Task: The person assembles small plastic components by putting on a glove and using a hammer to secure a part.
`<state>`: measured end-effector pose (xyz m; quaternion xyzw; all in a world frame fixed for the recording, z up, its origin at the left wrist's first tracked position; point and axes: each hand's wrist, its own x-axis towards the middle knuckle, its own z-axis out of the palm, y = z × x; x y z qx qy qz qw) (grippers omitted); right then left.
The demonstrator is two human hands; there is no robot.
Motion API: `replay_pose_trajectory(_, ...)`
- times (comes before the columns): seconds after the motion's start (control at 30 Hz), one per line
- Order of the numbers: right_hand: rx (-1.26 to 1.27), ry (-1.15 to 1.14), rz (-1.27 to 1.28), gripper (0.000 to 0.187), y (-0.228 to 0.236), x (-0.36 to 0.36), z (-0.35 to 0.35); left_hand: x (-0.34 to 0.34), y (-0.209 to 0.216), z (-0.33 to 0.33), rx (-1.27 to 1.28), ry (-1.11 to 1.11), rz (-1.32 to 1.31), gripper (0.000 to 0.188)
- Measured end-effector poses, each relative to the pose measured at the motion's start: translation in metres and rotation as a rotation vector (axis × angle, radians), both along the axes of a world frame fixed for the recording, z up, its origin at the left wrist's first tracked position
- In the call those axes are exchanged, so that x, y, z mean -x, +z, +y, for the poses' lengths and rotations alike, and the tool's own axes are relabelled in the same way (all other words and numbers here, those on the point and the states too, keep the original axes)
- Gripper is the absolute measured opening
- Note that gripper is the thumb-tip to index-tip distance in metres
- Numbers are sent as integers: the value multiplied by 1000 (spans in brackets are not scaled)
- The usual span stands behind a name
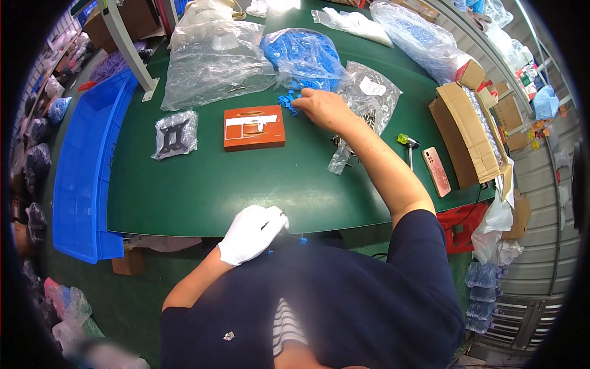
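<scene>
My bare right hand reaches to the far side of the table, its bent fingertips down at a small pile of blue plastic pieces. Whatever lies between those fingertips is too small to make out. My left hand, in a white glove, is closed at the table's near edge. A thin dark tip shows above its fingers, but the rest of what it holds is hidden. Behind the pile lies a clear bag of blue pieces. An orange-red box with a white shape on top sits left of my right hand.
On the green table lie a bagged black part, a bag of metal pieces, a mallet with a yellow-green head and a pink phone. A cardboard box stands right; a blue bin stands left.
</scene>
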<state>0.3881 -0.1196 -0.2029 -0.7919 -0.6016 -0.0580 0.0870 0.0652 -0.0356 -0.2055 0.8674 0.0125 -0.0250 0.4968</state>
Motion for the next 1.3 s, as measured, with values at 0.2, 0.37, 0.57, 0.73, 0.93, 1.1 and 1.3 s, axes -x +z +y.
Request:
replay_pose_trajectory(0.2,67,12,-23,19,-2,3,6,2,-5,0,-40,-21,-68,25)
replay_pose_trajectory(0.37,55,114,-2,17,-14,2,0,2,-10,-1,-62,-4,-85,29)
replay_pose_trajectory(0.57,19,137,119,18,-1,1,-22,-1,-6,1,-31,-17,-96,29)
replay_pose_trajectory(0.73,176,-245,116,34,19,19,-10,-1,-8,2,-60,-47,-76,25)
replay_pose_trajectory(0.93,418,-341,147,60,11,32,8,0,-10,-2,-73,-23,-110,32)
replay_pose_trajectory(1.1,437,-289,128,59,-1,24,8,1,-11,-2,-69,-18,-137,33)
replay_pose_trajectory(1.3,476,-279,142,56,15,37,2,1,-11,-1,-47,-14,-130,32)
